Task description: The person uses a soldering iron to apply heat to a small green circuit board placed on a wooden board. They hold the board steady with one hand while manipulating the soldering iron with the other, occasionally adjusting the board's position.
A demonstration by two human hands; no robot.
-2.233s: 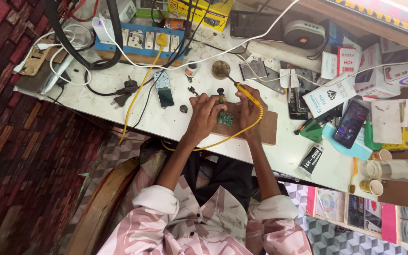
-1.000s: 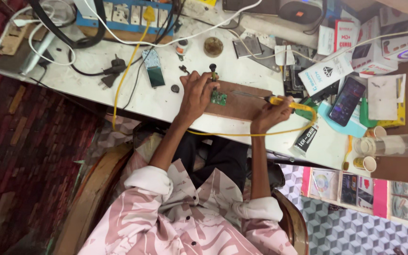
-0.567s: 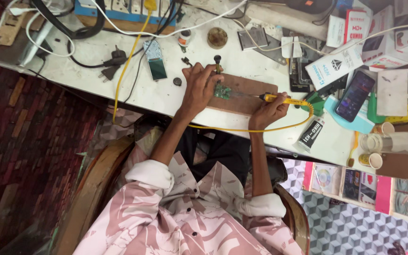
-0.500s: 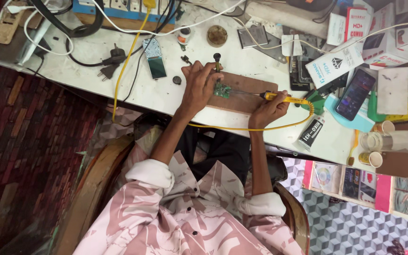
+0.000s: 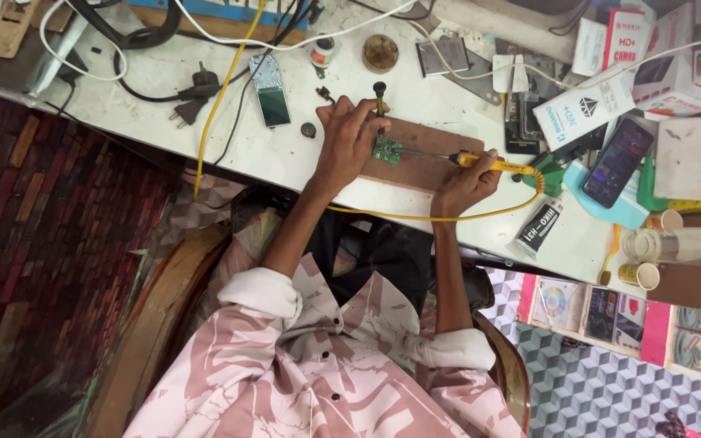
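So the little green circuit board is sitting on my brown work mat, right at the fingertips of my left hand, which is curled over and pressing down on its edge. My right hand is wrapped around the yellow soldering iron, just right of the board. The iron lies almost flat, long axis running left-right, tip pointing left onto the board. Boxes-wise: a white rectangular box is angled past the iron, a small black packet lies near the desk edge, and a red-and-white box is up in the far corner.
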